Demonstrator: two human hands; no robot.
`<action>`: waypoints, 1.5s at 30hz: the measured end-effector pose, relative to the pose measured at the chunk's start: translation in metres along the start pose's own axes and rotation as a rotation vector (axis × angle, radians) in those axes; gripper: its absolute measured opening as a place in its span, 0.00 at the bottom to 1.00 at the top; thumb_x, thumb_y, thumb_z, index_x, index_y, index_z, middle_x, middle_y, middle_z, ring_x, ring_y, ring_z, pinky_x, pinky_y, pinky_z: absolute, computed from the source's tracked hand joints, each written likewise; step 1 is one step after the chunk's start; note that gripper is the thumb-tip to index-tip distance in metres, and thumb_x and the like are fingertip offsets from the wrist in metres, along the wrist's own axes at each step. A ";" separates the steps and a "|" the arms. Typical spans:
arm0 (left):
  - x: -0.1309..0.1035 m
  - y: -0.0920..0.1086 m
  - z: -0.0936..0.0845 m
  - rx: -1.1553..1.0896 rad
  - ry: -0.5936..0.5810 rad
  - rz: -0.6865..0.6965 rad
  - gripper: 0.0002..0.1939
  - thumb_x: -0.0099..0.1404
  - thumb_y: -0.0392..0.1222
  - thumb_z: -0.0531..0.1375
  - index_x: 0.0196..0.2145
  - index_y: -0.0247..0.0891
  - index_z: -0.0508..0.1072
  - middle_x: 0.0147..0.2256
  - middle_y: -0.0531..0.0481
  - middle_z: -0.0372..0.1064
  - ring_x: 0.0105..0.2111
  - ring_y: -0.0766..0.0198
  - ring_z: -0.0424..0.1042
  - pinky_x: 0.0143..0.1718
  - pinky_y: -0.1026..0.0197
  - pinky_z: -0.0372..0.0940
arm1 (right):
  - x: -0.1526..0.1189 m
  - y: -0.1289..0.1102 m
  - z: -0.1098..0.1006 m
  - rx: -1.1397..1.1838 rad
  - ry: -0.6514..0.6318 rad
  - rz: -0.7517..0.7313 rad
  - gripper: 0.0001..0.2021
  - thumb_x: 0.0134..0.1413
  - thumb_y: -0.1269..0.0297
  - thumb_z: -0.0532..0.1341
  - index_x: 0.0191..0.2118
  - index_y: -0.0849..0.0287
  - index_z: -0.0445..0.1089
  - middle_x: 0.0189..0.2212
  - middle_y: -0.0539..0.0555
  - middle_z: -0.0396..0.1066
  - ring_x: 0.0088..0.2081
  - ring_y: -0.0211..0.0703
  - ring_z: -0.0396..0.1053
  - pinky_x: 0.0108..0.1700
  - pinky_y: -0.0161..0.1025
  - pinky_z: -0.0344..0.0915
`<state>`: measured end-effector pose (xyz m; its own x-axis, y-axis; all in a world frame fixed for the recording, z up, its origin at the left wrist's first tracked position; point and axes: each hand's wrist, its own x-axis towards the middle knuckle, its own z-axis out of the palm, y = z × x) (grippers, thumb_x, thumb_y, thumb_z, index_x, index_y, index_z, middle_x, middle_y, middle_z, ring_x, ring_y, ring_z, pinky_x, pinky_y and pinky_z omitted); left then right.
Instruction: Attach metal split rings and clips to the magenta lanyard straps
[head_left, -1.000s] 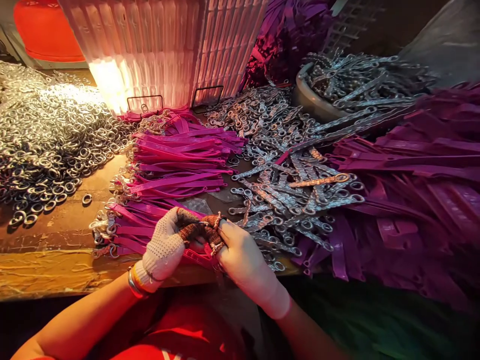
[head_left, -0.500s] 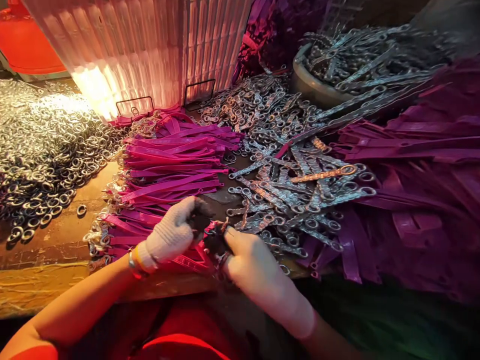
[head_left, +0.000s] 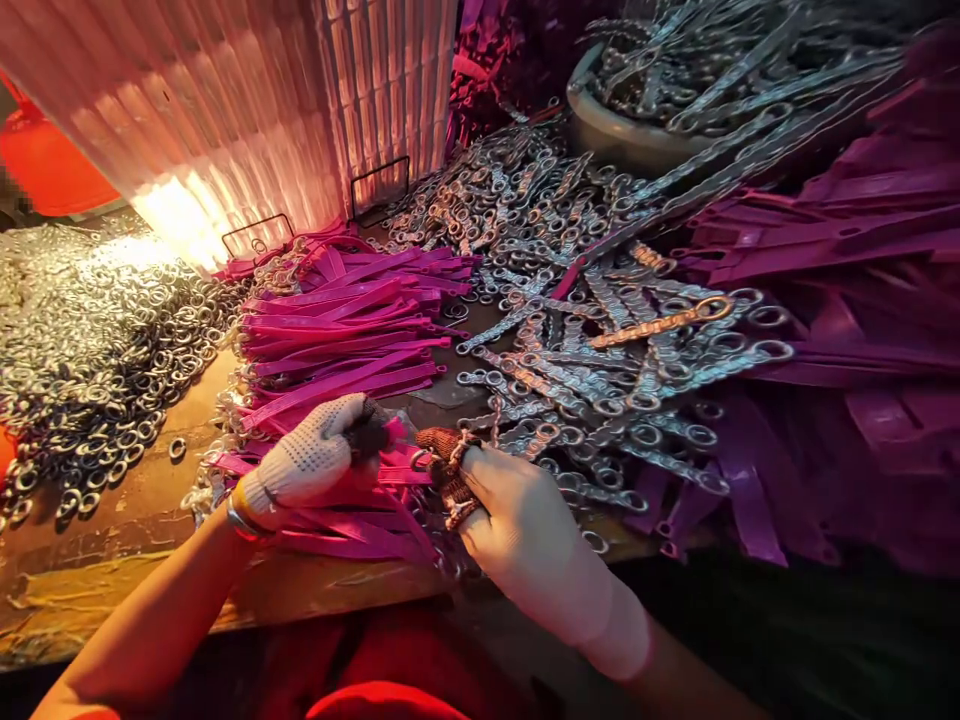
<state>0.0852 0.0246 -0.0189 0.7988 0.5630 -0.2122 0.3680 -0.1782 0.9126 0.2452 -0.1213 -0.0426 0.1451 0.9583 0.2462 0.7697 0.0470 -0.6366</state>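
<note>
My left hand (head_left: 319,452), in a white dotted glove with dark fingertips, is closed on a pink strap (head_left: 396,432) whose end shows past the fingers. My right hand (head_left: 517,525) wears a pale glove with brown knitted covers on the fingers. It is pinched on a small metal ring (head_left: 420,459) that sticks out at the fingertips toward the strap. Whether ring and strap are joined, I cannot tell. Under and behind both hands lie rows of pink straps (head_left: 337,330) with metal fittings at their left ends.
Loose metal rings (head_left: 97,370) are heaped at the left. Metal links with ringed ends (head_left: 585,350) spread to the right, below a full basin (head_left: 630,135). Purple straps (head_left: 862,340) lie at far right. A ribbed translucent panel (head_left: 247,120) stands behind. The wooden table edge (head_left: 225,590) is nearest me.
My hands have drawn slightly apart, the left moving leftward. The pink strap end and the ring now show between them. The view has shifted a little.
</note>
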 end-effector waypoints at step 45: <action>-0.030 -0.039 0.031 0.341 0.026 0.205 0.11 0.52 0.24 0.52 0.25 0.37 0.67 0.24 0.53 0.68 0.24 0.67 0.63 0.28 0.65 0.52 | 0.003 -0.020 0.010 -0.629 -0.335 -0.137 0.06 0.47 0.74 0.57 0.31 0.61 0.70 0.22 0.56 0.73 0.23 0.43 0.68 0.26 0.41 0.45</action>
<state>0.0612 -0.0103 -0.0587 0.8612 0.5076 -0.0246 0.3425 -0.5440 0.7660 0.2240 -0.1162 -0.0367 -0.0991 0.9951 -0.0079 0.9939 0.0985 -0.0505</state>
